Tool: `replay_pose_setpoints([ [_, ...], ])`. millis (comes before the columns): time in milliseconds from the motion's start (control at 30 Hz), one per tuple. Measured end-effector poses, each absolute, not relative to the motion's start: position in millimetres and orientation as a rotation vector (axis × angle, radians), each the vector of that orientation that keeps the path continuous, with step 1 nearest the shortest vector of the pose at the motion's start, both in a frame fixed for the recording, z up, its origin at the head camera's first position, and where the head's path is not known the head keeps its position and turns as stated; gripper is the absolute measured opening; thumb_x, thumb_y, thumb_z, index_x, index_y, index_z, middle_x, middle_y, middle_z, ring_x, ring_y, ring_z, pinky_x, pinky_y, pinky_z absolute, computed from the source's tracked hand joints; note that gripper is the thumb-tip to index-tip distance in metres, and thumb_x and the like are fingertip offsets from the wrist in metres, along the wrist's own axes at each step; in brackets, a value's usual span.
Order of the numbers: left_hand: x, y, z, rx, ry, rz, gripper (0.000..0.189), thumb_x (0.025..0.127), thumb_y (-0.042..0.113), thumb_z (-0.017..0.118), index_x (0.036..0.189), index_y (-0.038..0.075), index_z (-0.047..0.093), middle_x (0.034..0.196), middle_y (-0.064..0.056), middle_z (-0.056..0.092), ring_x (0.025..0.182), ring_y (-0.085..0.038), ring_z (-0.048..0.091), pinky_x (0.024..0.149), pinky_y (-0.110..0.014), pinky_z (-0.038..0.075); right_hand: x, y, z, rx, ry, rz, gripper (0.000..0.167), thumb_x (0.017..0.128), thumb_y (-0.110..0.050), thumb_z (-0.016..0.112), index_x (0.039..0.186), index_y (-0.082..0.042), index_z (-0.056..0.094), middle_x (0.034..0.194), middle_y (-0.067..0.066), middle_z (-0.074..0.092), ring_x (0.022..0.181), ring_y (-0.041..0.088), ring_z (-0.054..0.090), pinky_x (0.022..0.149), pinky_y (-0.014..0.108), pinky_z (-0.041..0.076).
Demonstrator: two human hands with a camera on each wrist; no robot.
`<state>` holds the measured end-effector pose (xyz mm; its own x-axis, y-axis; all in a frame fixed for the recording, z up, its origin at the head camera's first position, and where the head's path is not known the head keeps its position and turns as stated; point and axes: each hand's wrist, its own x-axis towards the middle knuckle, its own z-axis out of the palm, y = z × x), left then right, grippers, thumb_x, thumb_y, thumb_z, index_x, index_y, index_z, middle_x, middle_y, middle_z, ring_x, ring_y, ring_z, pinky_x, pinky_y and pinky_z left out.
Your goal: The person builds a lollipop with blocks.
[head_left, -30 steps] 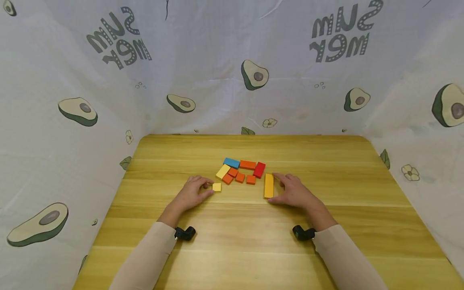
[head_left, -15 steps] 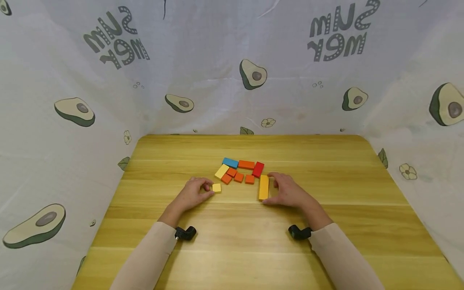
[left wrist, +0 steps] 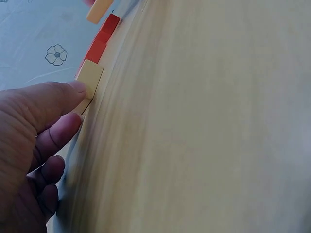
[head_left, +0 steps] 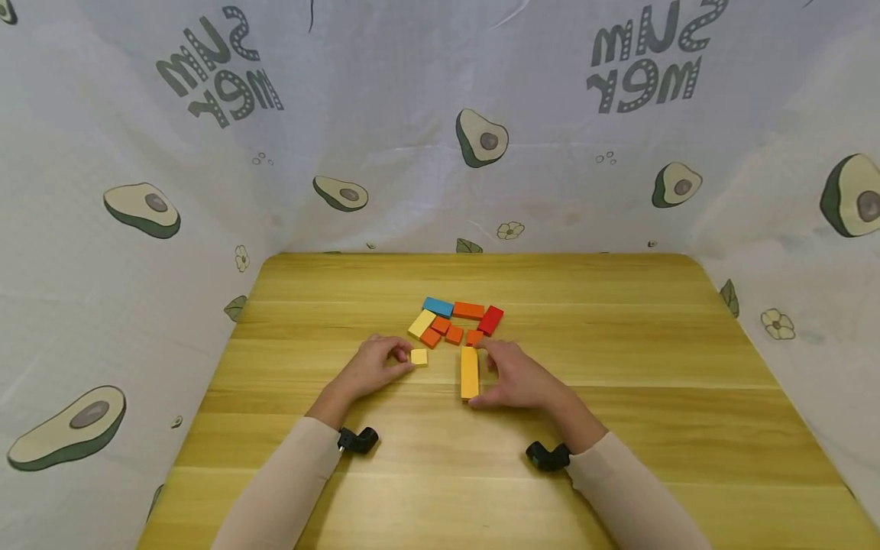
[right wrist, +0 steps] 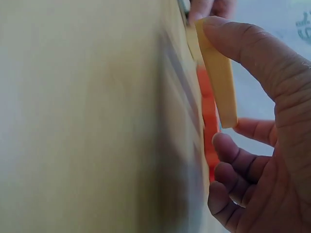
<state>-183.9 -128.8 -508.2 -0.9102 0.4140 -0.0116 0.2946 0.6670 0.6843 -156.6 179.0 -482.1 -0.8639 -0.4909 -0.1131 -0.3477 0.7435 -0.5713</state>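
Observation:
My left hand (head_left: pixel 374 368) pinches a small pale yellow block (head_left: pixel 419 357) between thumb and index finger, low at the tabletop; the left wrist view shows the thumb against this yellow block (left wrist: pixel 91 77). Farther right, my right hand (head_left: pixel 519 376) grips a long yellow-orange block (head_left: pixel 470 373) by its two ends, thumb at the near end and index finger at the far end. In the right wrist view the long block (right wrist: pixel 219 77) is held up off the table, the other fingers curled beside it.
Beyond the hands, several blocks lie in a rough arch: pale yellow (head_left: pixel 422 324), blue (head_left: pixel 438 307), long orange (head_left: pixel 469 311) and red (head_left: pixel 491 320). Small orange blocks (head_left: pixel 454 334) lie inside it. The wooden table (head_left: pixel 440 473) meets a patterned cloth (head_left: pixel 412 153) behind.
My right hand has carried the long yellow-orange block leftward and nearer to me, toward the small yellow block. My left hand has shifted slightly right with the small block.

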Motion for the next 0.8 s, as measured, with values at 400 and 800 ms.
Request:
replay_pose_setpoints([
  [400,-184.8,-122.4,-504.7,0.571,2.703,1.058,0.025,0.094,0.031,0.075,0.114,0.017,0.071,0.090,0.010,0.065,0.093,-0.014,0.050,0.091,-0.037,0.041,-137.1,154.0,-492.8,-0.801,2.707,-0.661,0.098,0.069,-0.064,0.086,0.143,-0.009,0.051,0.099,-0.005,0.057,0.092,0.013,0.048,0.080,0.031,0.045],
  [800,-185.5,-106.3,-505.3,0.636,2.698,1.055,0.023,0.093,0.029,0.077,0.111,0.015,0.073,0.088,0.009,0.066,0.093,-0.014,0.053,0.088,-0.035,0.044,-129.1,150.5,-494.1,-0.866,2.785,-0.587,0.103,0.066,-0.069,0.086,0.142,-0.009,0.050,0.101,-0.003,0.059,0.097,0.016,0.052,0.090,0.040,0.048],
])
